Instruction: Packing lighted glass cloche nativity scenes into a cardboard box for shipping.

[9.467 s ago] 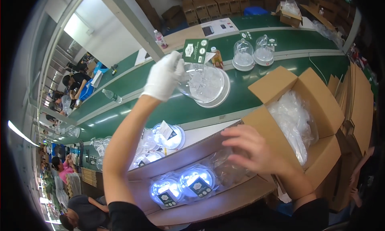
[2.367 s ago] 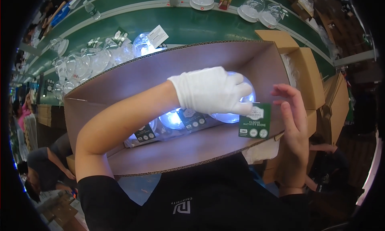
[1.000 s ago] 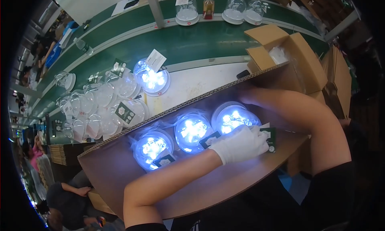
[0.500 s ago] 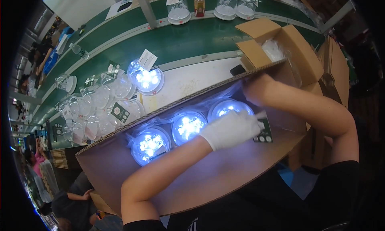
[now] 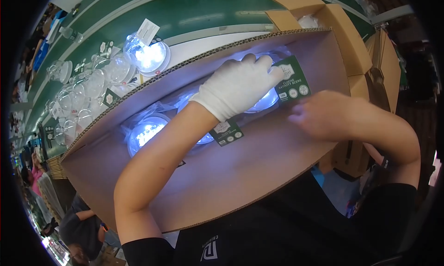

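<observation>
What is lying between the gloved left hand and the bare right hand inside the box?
In the head view, a green card lies between left hand and right hand.

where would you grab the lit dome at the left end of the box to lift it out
Judging by its pose, take the lit dome by its round rim, fingers coming straight down from above: the cardboard box walls close off the sides, its top faces up, and the gloved left hand is busy farther right.
</observation>
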A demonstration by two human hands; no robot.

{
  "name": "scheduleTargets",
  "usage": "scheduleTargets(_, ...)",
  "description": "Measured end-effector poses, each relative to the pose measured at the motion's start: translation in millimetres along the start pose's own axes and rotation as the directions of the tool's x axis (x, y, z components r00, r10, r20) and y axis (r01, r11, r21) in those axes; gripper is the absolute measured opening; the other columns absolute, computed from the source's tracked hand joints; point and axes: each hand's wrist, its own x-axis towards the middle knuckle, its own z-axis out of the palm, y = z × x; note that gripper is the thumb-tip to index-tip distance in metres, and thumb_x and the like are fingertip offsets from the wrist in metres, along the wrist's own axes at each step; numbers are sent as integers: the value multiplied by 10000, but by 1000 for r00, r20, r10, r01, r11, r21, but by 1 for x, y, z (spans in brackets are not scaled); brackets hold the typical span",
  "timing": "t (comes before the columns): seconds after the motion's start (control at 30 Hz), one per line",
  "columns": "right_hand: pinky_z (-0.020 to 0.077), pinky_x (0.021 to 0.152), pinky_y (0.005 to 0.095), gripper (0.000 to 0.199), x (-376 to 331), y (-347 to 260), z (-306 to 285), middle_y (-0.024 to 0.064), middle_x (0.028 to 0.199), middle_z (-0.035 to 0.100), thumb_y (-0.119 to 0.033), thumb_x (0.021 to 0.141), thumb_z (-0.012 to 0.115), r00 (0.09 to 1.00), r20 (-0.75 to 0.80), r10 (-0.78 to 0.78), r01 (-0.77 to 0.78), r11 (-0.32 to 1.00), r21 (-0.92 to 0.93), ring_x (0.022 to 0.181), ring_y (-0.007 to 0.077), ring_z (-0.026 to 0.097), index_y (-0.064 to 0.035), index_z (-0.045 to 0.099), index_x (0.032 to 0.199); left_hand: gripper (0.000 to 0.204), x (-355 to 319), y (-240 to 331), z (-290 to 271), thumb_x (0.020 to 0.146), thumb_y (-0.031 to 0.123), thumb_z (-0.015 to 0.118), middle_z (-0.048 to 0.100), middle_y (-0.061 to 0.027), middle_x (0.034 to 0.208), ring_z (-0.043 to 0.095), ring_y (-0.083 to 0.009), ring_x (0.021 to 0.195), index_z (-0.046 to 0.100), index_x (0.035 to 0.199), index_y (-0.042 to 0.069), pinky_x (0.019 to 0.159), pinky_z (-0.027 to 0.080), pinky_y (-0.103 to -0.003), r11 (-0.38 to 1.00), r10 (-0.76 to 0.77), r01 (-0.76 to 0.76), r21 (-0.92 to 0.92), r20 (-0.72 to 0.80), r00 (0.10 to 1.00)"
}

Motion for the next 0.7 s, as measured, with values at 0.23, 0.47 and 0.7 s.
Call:
scheduleTargets(0.23, 575, 816, 459, 310, 139, 12, 62, 134, 1230, 662, -187, 911, 560, 978, 191, -87, 145, 937, -318, 1073, 286, 661, -39, 707, 1141, 254, -18, -7, 7, 837, 150, 666, 582, -89, 951, 653, -268, 878, 555, 1061, 102, 646, 599, -386, 999, 10, -14, 44, 77, 997)
scheduleTargets(0.47, 498, 910, 366, 237, 315, 97, 212, 73, 1110, 686, -177, 943, 552, 677, -732, 71, -219, 970, -108, 1008, 197, 639, -139, 663, 1149, 242, -6, -19, 13, 840, 137, 672, 600, -101, 982, 662, -278, 903, 549, 1041, 86, 709, 593, -402, 998, 65, -65, -6, 106, 992)
scheduleTargets(0.7, 467, 933, 392, 244, 253, 99, 177, 44, 1087, 686, -192, 931, 555, 812, -582, 41, -211, 950, -228, 1023, 202, 624, -146, 672, 1140, 213, -3, -24, 9, 852, 104, 640, 606, -114, 958, 672, -290, 889, 548, 1042, 69, 733, 589, -413, 995, 95, -95, -8, 120, 988)
